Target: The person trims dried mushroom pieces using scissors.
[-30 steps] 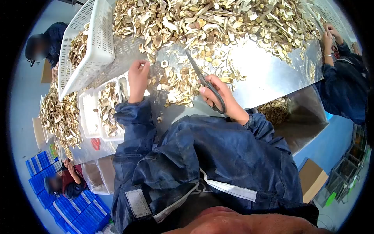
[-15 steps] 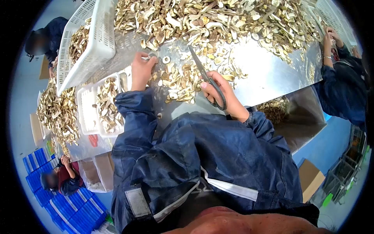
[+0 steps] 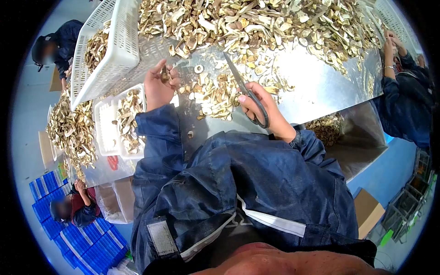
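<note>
My left hand (image 3: 159,87), turned palm up with curled fingers, holds a small brown piece of dried mushroom (image 3: 165,74). It is over the metal table, beside the white perforated crate (image 3: 120,50). My right hand (image 3: 266,110) is closed round the handles of a pair of dark scissors (image 3: 238,79). Their blades look closed and point up and away from me. Between my hands lies a small loose pile of dried mushroom slices (image 3: 217,96). A pale ring-shaped slice (image 3: 198,68) lies apart, just right of my left hand.
A large heap of dried mushroom slices (image 3: 256,27) covers the far side of the metal table (image 3: 311,87). White trays (image 3: 106,128) and another heap (image 3: 71,130) are at left. Below the right edge stands a lined box (image 3: 360,142). Co-workers (image 3: 401,91) sit around the table.
My left hand has moved slightly left and rolled palm up, showing the brown piece in its fingers. My right hand and the scissors have stayed nearly still.
</note>
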Available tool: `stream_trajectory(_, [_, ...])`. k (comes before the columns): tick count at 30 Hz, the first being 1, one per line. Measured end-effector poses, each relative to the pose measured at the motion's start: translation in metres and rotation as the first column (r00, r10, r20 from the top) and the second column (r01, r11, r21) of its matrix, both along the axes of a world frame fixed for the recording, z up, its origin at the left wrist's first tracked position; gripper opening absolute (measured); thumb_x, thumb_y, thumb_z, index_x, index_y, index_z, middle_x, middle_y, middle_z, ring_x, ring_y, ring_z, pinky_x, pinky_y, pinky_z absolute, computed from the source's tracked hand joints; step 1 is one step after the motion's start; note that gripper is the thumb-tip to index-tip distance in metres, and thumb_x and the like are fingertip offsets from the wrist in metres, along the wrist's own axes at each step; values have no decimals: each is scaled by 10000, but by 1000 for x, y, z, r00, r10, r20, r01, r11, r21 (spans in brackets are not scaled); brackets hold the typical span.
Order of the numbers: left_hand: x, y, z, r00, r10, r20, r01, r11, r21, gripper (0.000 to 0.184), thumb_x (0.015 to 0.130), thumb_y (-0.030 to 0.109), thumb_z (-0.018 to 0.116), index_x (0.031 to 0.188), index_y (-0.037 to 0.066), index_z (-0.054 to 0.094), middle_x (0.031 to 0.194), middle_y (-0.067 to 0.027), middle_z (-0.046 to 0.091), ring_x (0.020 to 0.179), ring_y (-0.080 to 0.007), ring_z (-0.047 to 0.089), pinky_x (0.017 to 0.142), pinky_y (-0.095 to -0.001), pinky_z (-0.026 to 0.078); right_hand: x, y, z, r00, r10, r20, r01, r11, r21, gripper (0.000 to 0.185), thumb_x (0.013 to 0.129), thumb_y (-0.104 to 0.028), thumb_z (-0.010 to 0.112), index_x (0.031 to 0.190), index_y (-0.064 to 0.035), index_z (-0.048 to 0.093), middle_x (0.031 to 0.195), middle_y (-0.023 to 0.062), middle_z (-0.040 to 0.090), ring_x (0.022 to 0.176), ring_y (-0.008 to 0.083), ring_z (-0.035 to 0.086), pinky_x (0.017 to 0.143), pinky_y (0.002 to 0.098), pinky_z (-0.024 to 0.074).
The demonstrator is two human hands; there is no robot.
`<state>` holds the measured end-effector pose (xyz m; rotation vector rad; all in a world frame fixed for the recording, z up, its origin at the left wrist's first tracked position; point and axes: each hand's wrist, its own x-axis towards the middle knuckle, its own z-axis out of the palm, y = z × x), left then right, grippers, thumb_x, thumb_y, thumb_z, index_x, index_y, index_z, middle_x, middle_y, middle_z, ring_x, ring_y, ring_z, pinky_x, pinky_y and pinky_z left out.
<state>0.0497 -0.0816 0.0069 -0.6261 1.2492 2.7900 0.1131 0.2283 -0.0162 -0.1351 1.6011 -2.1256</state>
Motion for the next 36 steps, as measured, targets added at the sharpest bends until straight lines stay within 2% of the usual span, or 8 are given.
stream_trajectory(5, [-53,-33,-41,998,56,-21,-58,844,-533,240,947,247,644,1042,28,667,770,-11,603,657,-94,551,509,-254,393,1,1,1,999,5,-34,-4,1000,29,273,983,-260,664,1145,-61,572,735,-13,531,552,39,415,490,211,311])
stream_trajectory(8, [-82,-46,-66,994,92,-66,-95,363,-927,290,887,252,712,1025,-3,727,750,-86,688,656,-160,634,558,-302,469,1,1,1,999,0,-36,1,1000,24,271,983,-258,665,1145,-63,569,730,-17,525,546,36,408,486,209,303])
stream_trajectory(11, [-88,-44,-76,989,2,-145,-139,-271,-952,309,843,234,723,1049,4,723,831,-170,728,707,-270,691,657,-364,520,1,1,-1,1000,-3,-16,3,1000,2,267,982,-253,667,1142,-65,565,718,-23,517,542,33,400,482,208,292])
stream_trajectory(15, [-81,-45,-71,996,-73,-48,-55,-98,-994,340,805,221,744,1040,-24,718,823,-192,733,737,-306,702,722,-386,527,0,1,-1,1000,-4,-5,3,1000,-5,267,979,-249,672,1139,-66,562,702,-27,509,542,31,396,479,207,280])
stream_trajectory(22, [-30,-24,-24,931,-222,289,360,439,-823,150,897,201,714,870,57,683,607,68,493,528,-27,433,475,-224,295,-2,2,1,999,9,36,-9,1000,10,259,975,-248,677,1127,-70,566,703,-27,514,547,35,402,480,213,281])
stream_trajectory(26, [-25,-6,3,907,-279,315,412,434,-801,156,906,222,718,922,67,706,657,61,525,538,-23,426,476,-224,294,-2,0,-2,999,21,28,-20,999,-37,257,972,-245,679,1130,-72,575,706,-25,515,554,38,409,491,210,291])
stream_trajectory(32, [-102,-25,-55,986,-146,-82,-90,-49,-995,289,839,243,727,978,-10,733,891,-148,742,805,-284,704,756,-372,532,1,-1,4,1000,-13,22,13,1000,-22,240,975,-240,673,1121,-76,575,708,-30,513,553,36,410,490,210,289])
stream_trajectory(36, [-112,-12,-54,993,-117,12,-11,-193,-981,293,823,263,728,957,2,735,927,-202,729,892,-368,693,824,-414,528,0,2,-1,1000,-2,-4,2,1000,-14,237,973,-244,676,1097,-76,565,694,-33,509,547,39,412,488,214,296])
